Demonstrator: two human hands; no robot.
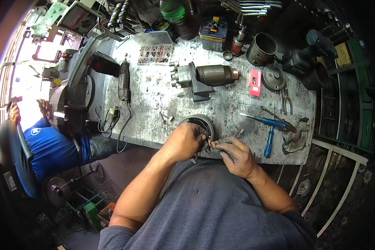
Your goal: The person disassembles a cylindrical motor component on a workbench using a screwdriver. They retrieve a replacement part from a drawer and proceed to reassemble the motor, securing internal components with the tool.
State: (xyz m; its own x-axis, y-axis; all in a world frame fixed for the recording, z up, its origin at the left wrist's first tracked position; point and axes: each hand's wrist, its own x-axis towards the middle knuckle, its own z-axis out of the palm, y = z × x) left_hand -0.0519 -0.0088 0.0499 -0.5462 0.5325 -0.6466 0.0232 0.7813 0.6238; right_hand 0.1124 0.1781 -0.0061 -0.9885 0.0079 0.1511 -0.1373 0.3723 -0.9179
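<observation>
By the right hand (238, 158), a small copper-coloured piece (214, 144) is pinched at the rim of a round metal housing (211, 126); the left hand (186, 141) is curled over it, whether gripping cannot be told. Farther out, on the workbench (150, 98), a ribbed armature (214, 75) is laid, left of a red box (254, 85).

We see only part of the round housing (212, 128), as the left hand (182, 143) covers some of it. The copper-coloured piece (214, 144) at the right hand (238, 156) is too small for us to identify; the upper edge cuts off the green bottle (173, 11).
</observation>
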